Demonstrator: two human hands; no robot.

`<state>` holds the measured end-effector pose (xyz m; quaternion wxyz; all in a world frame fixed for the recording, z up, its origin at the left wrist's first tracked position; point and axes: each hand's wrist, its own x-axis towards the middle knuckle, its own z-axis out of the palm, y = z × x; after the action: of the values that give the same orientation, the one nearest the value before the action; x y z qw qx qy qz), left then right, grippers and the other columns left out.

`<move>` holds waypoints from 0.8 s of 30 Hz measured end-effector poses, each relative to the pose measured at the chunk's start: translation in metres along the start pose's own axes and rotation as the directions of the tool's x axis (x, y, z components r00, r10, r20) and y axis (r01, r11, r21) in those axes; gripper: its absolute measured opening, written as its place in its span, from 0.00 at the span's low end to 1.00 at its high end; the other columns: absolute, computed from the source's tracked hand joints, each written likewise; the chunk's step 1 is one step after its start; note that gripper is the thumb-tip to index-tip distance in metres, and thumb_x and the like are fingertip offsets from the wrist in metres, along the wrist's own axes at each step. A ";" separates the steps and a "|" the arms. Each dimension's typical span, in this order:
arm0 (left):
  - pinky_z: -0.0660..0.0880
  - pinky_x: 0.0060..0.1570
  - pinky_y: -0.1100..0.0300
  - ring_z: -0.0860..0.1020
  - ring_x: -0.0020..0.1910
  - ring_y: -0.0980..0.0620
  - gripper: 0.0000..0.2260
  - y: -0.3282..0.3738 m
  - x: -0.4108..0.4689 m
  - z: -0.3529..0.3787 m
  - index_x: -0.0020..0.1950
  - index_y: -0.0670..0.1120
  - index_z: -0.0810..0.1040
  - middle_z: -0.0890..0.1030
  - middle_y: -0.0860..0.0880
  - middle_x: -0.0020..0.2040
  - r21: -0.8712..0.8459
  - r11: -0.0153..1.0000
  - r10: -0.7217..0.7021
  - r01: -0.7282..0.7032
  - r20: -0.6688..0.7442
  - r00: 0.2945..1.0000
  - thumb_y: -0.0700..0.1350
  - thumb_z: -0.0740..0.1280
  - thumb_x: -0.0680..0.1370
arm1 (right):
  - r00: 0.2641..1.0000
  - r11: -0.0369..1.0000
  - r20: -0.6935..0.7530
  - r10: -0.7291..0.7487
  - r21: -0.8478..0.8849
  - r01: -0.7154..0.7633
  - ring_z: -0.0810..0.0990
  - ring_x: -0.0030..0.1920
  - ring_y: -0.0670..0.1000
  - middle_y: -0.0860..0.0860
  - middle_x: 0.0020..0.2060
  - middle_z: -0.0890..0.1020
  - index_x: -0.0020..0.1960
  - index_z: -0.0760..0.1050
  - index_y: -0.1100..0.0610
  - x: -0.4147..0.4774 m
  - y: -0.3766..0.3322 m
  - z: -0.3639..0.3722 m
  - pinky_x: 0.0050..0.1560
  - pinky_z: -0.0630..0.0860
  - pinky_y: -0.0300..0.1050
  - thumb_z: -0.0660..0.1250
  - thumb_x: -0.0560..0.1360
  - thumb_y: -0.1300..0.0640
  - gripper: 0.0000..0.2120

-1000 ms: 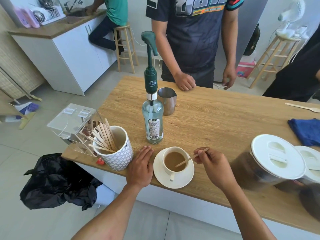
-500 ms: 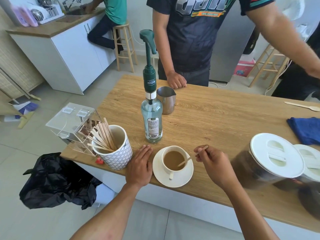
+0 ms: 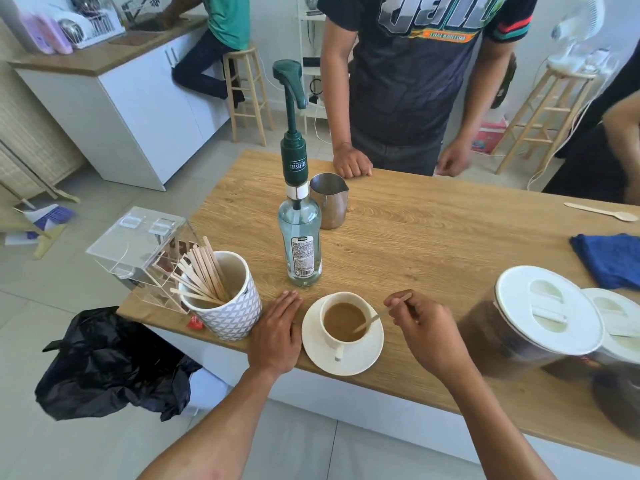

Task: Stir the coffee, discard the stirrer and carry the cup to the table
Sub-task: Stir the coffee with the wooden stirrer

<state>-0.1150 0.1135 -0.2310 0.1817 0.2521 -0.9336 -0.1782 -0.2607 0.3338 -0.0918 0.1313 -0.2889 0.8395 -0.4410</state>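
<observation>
Coffee fills the white cup (image 3: 346, 322) nearly to the top, so it looks easy to spill and should be carried slowly. It sits on its saucer (image 3: 349, 360) near the front edge of the wooden counter (image 3: 433, 237). I would lift by the saucer rim. The left hand (image 3: 277, 336) lies flat with fingers together, beside the saucer. The right hand (image 3: 424, 329) pinches the thin, light wooden stirrer (image 3: 372, 319). Its tip is hidden in the coffee. Only the end of the cup's handle shows.

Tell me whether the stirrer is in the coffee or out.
In: the stirrer slants into the cup, its tip under the coffee, pinched by the right hand.
</observation>
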 end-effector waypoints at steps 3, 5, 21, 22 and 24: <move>0.63 0.73 0.56 0.66 0.74 0.53 0.22 0.000 0.001 0.000 0.71 0.46 0.74 0.73 0.51 0.71 0.000 1.000 -0.002 0.002 -0.004 1.000 0.46 0.54 0.79 | 1.000 1.000 0.002 -0.004 0.014 0.004 0.82 0.37 0.52 0.48 0.35 0.84 0.45 0.79 0.46 0.001 0.000 0.001 0.38 0.78 0.49 0.63 0.79 0.54 0.07; 0.63 0.73 0.55 0.66 0.74 0.53 0.22 0.000 0.001 0.000 0.71 0.46 0.74 0.73 0.51 0.72 0.000 1.000 -0.005 0.005 -0.001 1.000 0.46 0.54 0.79 | 1.000 1.000 0.023 -0.004 0.002 0.004 0.82 0.37 0.51 0.48 0.35 0.84 0.44 0.80 0.49 0.000 0.002 0.001 0.39 0.78 0.49 0.64 0.79 0.55 0.08; 0.64 0.72 0.54 0.67 0.73 0.53 0.22 0.004 0.001 -0.001 0.70 0.45 0.75 0.74 0.50 0.71 -0.011 1.000 0.005 -0.005 -0.004 1.000 0.44 0.55 0.78 | 1.000 1.000 0.029 -0.007 -0.013 0.007 0.74 0.28 0.44 0.41 0.30 0.79 0.44 0.79 0.51 0.001 -0.008 0.002 0.29 0.69 0.38 0.62 0.79 0.56 0.09; 0.65 0.72 0.54 0.67 0.73 0.52 0.22 0.004 0.001 -0.002 0.70 0.44 0.75 0.74 0.50 0.71 -0.012 1.000 0.007 -0.007 -0.005 1.000 0.45 0.54 0.78 | 1.000 1.000 0.000 -0.009 -0.014 0.009 0.74 0.28 0.42 0.41 0.29 0.78 0.44 0.79 0.53 0.002 -0.008 0.001 0.29 0.67 0.34 0.62 0.79 0.56 0.09; 0.65 0.72 0.54 0.67 0.73 0.52 0.23 0.004 0.002 -0.002 0.70 0.44 0.75 0.74 0.50 0.71 -0.011 1.000 0.009 -0.009 -0.006 1.000 0.45 0.53 0.78 | 0.999 0.999 -0.020 -0.029 -0.023 0.028 0.77 0.33 0.38 0.39 0.33 0.79 0.47 0.80 0.53 0.005 -0.010 0.001 0.33 0.69 0.30 0.62 0.80 0.56 0.08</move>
<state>-0.1170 0.1153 -0.2270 0.1865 0.2476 -0.9332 -0.1819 -0.2605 0.3252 -0.0843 0.1131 -0.2977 0.8415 -0.4364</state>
